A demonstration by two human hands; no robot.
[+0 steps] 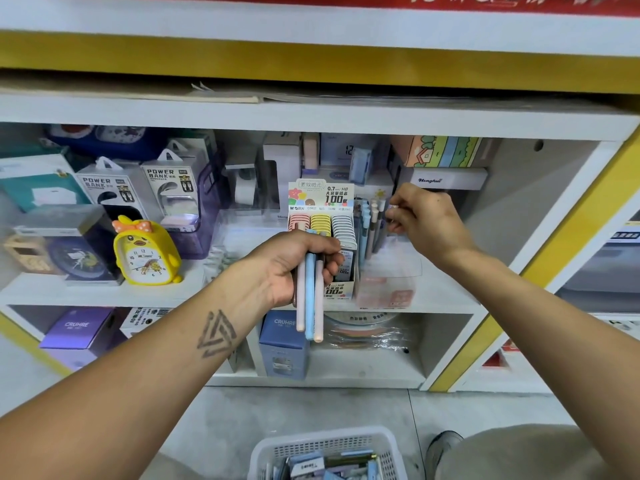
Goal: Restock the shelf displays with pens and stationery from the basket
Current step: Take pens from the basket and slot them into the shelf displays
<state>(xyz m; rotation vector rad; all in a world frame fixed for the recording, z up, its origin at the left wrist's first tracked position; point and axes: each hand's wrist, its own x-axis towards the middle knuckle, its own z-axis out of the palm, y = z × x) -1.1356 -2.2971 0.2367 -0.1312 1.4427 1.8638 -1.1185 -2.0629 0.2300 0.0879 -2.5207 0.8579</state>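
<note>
My left hand (298,261) grips a bundle of pastel pens (310,306), pink, blue and brown, that hang down below the fist. It is in front of a lead-refill display box (322,202) on the middle shelf. My right hand (422,220) reaches to a clear pen holder (384,278) just right of that box, its fingers curled at the top of the upright pens (372,226) standing there. Whether it pinches one of them is hard to tell. The white basket (325,445) with stationery sits on the floor below, at the frame's bottom edge.
A yellow duck alarm clock (145,254) and power bank boxes (173,195) fill the shelf's left side. Boxes are stacked at the back (443,178). The lower shelf holds purple and blue boxes (284,344). A yellow-trimmed upright (540,265) bounds the shelf on the right.
</note>
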